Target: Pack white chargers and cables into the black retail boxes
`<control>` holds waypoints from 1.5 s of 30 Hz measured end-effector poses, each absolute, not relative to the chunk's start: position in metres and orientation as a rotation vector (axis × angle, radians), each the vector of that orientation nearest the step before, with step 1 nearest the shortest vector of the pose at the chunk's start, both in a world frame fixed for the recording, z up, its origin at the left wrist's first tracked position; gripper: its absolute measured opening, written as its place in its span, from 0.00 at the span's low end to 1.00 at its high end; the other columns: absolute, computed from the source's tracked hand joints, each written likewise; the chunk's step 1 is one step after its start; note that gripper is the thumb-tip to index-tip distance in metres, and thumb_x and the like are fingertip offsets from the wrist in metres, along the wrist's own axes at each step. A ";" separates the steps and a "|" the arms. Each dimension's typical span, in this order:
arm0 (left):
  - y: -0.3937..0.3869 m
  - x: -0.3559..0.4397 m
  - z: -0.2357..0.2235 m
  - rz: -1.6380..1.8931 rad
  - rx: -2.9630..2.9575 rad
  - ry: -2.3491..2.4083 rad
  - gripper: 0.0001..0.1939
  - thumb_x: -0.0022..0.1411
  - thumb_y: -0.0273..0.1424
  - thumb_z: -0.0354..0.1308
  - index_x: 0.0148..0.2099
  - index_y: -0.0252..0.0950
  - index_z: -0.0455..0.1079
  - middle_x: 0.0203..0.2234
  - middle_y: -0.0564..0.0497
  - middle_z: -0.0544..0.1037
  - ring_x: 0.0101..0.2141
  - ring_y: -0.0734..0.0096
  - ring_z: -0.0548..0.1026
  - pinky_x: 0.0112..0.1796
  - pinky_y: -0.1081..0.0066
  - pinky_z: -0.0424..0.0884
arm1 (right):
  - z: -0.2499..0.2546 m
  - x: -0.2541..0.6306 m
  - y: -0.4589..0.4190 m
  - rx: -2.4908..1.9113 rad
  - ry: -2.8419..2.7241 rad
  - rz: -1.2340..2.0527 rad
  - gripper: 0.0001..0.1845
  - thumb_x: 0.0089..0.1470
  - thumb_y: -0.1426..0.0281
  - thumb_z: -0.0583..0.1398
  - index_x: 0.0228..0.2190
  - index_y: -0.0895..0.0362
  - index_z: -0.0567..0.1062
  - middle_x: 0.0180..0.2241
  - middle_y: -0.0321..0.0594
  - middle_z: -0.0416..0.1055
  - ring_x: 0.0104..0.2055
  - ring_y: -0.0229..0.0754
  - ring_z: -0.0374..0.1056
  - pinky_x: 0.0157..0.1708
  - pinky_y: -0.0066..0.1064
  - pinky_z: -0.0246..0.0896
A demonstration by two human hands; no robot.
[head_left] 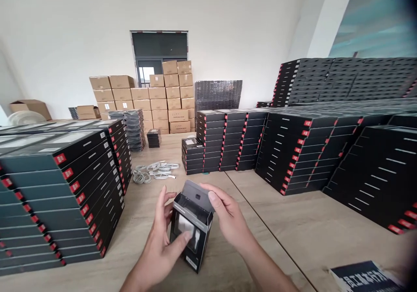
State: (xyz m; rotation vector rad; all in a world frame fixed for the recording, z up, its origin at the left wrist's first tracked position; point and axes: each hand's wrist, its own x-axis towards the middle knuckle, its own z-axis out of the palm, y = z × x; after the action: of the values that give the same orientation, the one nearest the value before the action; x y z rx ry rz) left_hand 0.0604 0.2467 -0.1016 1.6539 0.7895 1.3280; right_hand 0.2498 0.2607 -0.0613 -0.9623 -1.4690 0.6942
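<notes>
A small black retail box (pixel 182 248) with a clear front window stands tilted over the table, its top flap raised. Through the window a white item shows, perhaps a charger and cable; I cannot make it out fully. My left hand (pixel 163 235) grips the box from the left, thumb pressed across the window. My right hand (pixel 228 214) pinches the raised top flap (pixel 197 196) between thumb and fingers at its right corner. Beyond the box, several coiled white cables (pixel 156 170) lie on the table.
Tall stacks of black boxes with red labels (pixel 81 188) rise at left. More black box stacks (pixel 286 153) line the right. A short box stack (pixel 192 157) stands ahead, and cardboard cartons (pixel 159 103) pile against the wall. A printed sign (pixel 365 277) lies at lower right.
</notes>
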 end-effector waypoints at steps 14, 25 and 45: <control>0.269 0.038 -0.103 1.556 1.748 1.039 0.11 0.63 0.37 0.54 0.46 0.40 0.70 0.56 0.44 0.64 0.59 0.58 0.62 0.53 0.62 0.66 | -0.075 0.244 0.261 -0.887 -1.640 0.609 0.07 0.57 0.69 0.58 0.38 0.52 0.76 0.49 0.44 0.70 0.51 0.46 0.67 0.48 0.34 0.65; 0.257 0.029 -0.086 1.548 1.762 0.818 0.08 0.63 0.31 0.56 0.45 0.39 0.69 0.44 0.46 0.76 0.50 0.60 0.72 0.51 0.61 0.68 | -0.067 0.238 0.244 -0.811 -1.713 0.471 0.10 0.55 0.73 0.60 0.41 0.52 0.72 0.41 0.42 0.72 0.45 0.46 0.69 0.47 0.36 0.64; 0.263 0.026 -0.091 1.417 1.737 0.819 0.14 0.62 0.36 0.57 0.50 0.43 0.73 0.59 0.45 0.68 0.58 0.54 0.65 0.55 0.57 0.65 | -0.068 0.246 0.258 -0.859 -1.616 0.792 0.08 0.54 0.63 0.63 0.34 0.52 0.81 0.45 0.44 0.75 0.48 0.49 0.70 0.49 0.39 0.65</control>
State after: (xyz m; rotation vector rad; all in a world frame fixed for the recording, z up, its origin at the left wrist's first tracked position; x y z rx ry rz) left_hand 0.0262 0.2629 -0.0906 1.7371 0.8189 1.4165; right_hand 0.2461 0.2577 -0.0683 -0.8591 -1.6160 0.7924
